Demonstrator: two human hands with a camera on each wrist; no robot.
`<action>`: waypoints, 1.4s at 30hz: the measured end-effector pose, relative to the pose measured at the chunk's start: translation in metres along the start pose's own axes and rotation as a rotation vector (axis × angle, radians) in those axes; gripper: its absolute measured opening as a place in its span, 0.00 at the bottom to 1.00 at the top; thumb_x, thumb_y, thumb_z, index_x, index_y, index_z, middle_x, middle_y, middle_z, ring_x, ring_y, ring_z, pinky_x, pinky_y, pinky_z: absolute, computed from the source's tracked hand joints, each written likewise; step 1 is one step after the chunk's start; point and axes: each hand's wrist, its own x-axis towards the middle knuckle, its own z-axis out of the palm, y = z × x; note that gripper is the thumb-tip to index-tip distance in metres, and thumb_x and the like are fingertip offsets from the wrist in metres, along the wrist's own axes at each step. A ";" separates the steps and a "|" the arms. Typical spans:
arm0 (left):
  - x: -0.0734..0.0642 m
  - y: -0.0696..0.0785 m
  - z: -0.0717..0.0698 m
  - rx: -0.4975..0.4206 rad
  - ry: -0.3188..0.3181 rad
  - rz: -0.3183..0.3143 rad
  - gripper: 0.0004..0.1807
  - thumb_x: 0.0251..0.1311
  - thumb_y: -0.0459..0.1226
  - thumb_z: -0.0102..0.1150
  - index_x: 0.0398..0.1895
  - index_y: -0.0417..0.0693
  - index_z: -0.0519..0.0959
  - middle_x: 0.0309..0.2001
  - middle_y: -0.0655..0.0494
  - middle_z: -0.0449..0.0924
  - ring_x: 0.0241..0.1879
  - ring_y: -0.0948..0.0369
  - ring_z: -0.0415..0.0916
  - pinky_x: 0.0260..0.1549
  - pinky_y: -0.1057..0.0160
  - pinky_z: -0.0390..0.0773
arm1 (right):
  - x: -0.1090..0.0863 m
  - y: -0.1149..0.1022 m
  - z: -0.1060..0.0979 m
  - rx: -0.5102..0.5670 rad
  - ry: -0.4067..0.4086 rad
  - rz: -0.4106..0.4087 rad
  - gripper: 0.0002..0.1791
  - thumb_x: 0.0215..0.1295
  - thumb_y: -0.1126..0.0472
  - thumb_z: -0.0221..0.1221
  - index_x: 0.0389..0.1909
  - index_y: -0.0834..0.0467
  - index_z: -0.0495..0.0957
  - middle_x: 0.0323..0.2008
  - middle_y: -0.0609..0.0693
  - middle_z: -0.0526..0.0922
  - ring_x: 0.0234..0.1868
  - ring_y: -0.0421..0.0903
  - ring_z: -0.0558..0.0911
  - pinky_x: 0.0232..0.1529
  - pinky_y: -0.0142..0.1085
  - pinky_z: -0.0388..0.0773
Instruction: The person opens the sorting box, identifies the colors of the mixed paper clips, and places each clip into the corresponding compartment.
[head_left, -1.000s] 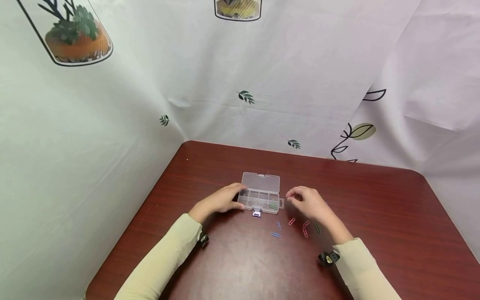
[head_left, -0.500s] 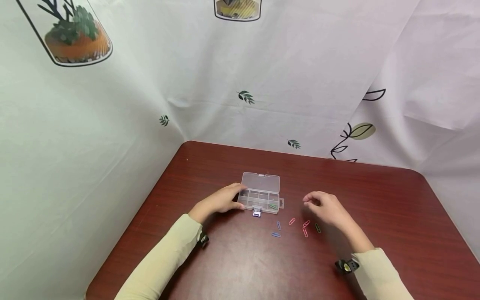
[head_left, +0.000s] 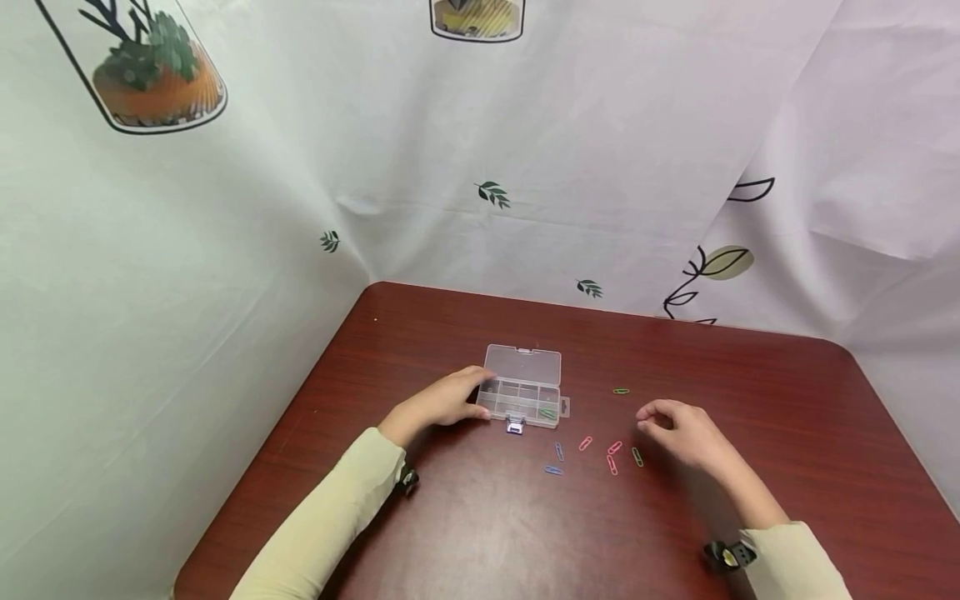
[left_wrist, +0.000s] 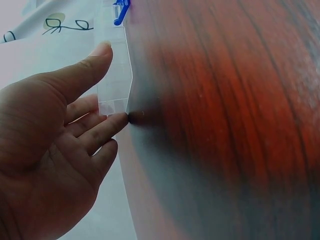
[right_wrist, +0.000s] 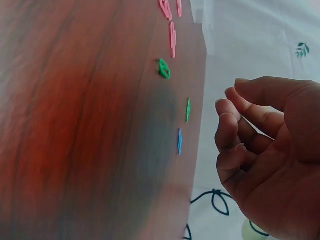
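Observation:
My left hand [head_left: 448,397] grips the left end of a clear plastic compartment box [head_left: 519,398], thumb at its front edge and fingers round its end in the left wrist view. The lid [head_left: 522,366] stands raised, and green paper clips [head_left: 548,413] lie in the front right compartment. My right hand [head_left: 686,432] hovers right of the loose clips, fingers loosely curled, nothing between thumb and fingertips in the right wrist view. Nearest it are a green paper clip [head_left: 637,457], another green paper clip [head_left: 621,391] farther back, and a blue paper clip [right_wrist: 180,141] hidden from the head view.
Pink paper clips [head_left: 612,464] and blue paper clips [head_left: 553,470] lie in front of the box and to its right. A blue latch [head_left: 514,426] sticks out at the box's front. White patterned cloth [head_left: 450,250] hangs behind the brown table [head_left: 465,533].
My right hand has moved away from the box, to the right and nearer me, uncovering a green paper clip at the back. The left hand stays on the box.

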 end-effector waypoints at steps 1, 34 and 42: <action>0.000 0.000 0.000 -0.001 0.001 0.000 0.37 0.64 0.45 0.68 0.72 0.41 0.67 0.70 0.44 0.68 0.70 0.51 0.66 0.70 0.53 0.66 | -0.002 0.001 0.000 -0.003 -0.006 -0.001 0.03 0.64 0.60 0.67 0.36 0.53 0.84 0.31 0.40 0.81 0.35 0.40 0.76 0.39 0.39 0.75; -0.004 0.004 -0.003 -0.005 -0.014 0.010 0.37 0.65 0.44 0.67 0.73 0.40 0.66 0.70 0.43 0.67 0.69 0.52 0.67 0.70 0.54 0.65 | -0.029 0.008 0.013 -0.027 -0.118 0.024 0.05 0.63 0.58 0.68 0.32 0.51 0.81 0.28 0.37 0.76 0.32 0.35 0.73 0.35 0.35 0.71; -0.005 0.006 -0.005 -0.003 -0.019 -0.001 0.37 0.64 0.45 0.67 0.73 0.40 0.66 0.70 0.44 0.67 0.70 0.51 0.66 0.70 0.54 0.65 | -0.031 0.006 0.017 -0.033 -0.118 0.033 0.06 0.60 0.60 0.69 0.30 0.48 0.80 0.28 0.39 0.75 0.33 0.36 0.73 0.35 0.34 0.71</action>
